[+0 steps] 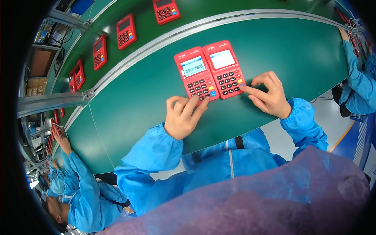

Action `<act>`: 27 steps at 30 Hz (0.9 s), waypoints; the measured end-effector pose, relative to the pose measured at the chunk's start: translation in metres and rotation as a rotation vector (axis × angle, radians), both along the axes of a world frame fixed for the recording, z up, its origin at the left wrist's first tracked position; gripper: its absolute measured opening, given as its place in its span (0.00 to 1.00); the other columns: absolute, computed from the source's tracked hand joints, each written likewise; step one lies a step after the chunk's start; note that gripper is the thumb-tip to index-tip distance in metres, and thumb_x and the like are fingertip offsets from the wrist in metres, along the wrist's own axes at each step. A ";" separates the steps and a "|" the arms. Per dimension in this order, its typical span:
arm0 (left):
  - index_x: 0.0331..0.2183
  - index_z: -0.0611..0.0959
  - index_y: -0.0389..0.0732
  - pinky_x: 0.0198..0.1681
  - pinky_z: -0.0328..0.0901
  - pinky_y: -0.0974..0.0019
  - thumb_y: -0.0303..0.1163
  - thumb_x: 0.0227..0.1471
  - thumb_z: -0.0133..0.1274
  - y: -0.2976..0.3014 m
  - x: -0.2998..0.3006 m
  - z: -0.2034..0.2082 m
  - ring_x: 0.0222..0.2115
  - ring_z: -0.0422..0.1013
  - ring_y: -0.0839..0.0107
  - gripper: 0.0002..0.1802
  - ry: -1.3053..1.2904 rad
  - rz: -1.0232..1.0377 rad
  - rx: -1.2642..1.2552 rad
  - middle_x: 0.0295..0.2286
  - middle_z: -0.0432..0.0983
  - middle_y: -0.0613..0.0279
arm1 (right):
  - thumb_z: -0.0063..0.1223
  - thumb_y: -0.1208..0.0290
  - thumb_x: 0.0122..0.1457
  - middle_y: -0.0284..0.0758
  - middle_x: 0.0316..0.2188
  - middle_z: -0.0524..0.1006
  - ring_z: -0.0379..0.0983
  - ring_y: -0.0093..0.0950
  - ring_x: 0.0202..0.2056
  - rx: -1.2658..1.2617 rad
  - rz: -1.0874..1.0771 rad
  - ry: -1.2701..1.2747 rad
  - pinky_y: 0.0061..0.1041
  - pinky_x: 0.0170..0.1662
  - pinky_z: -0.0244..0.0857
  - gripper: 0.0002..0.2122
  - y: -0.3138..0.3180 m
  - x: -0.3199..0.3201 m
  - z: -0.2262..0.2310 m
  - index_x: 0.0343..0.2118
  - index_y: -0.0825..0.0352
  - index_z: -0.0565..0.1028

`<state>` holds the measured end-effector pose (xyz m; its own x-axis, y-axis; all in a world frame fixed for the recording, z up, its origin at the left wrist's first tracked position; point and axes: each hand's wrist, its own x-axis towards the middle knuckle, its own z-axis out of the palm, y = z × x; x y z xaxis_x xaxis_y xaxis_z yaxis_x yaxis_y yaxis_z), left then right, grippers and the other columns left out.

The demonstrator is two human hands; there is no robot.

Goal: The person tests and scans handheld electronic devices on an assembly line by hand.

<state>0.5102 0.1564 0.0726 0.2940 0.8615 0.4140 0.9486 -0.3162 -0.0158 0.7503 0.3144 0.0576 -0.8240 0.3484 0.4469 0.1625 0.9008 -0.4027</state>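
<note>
Beyond the long green tabletop (129, 117), I see a darker green strip (145, 21) with red keypad units (126, 31) spaced along it. A co-worker in blue (88, 196) is off to the left, and another blue sleeve (354, 74) shows at the right. Between strip and tabletop runs a pale metal rail (254, 14).

Out on the tabletop, in front of the person in the blue smock (211, 168), 2 red terminals lie face up, side by side and slightly tilted: the left terminal (199, 74) and the right terminal (224, 69). Over the left terminal's bottom keys is the left hand (181, 118), its fingers bent and parted. The right hand (272, 96) is open too, 1 finger stretched to the right terminal's lower corner; I can't tell whether it presses. Smaller still, the left screen (193, 67) shows a barcode, while the right screen (222, 59) is mostly white. At the fingertip sits a blue key (241, 85).
</note>
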 end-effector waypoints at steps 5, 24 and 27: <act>0.39 0.80 0.46 0.39 0.58 0.63 0.28 0.36 0.57 0.006 -0.009 0.003 0.32 0.63 0.70 0.21 -0.024 -0.017 -0.075 0.34 0.67 0.64 | 0.58 0.68 0.48 0.31 0.33 0.69 0.63 0.29 0.36 0.042 0.009 -0.045 0.29 0.37 0.61 0.14 -0.002 -0.006 -0.002 0.40 0.57 0.76; 0.40 0.80 0.49 0.39 0.55 0.57 0.54 0.29 0.62 0.014 -0.023 0.000 0.35 0.60 0.63 0.33 0.006 0.200 -0.056 0.41 0.63 0.61 | 0.55 0.70 0.50 0.32 0.32 0.64 0.59 0.31 0.39 0.027 0.030 -0.087 0.32 0.42 0.58 0.15 0.016 -0.042 -0.005 0.44 0.57 0.75; 0.40 0.80 0.49 0.39 0.55 0.57 0.54 0.29 0.62 0.020 -0.021 0.005 0.34 0.60 0.63 0.33 0.034 0.189 -0.066 0.41 0.64 0.62 | 0.55 0.69 0.50 0.32 0.32 0.64 0.59 0.32 0.40 0.062 0.035 -0.104 0.32 0.43 0.58 0.15 0.019 -0.041 -0.009 0.43 0.57 0.76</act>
<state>0.4890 0.1762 0.0771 0.1368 0.9278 0.3470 0.9905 -0.1335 -0.0337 0.7098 0.3334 0.0483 -0.8780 0.2933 0.3783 0.1687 0.9292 -0.3288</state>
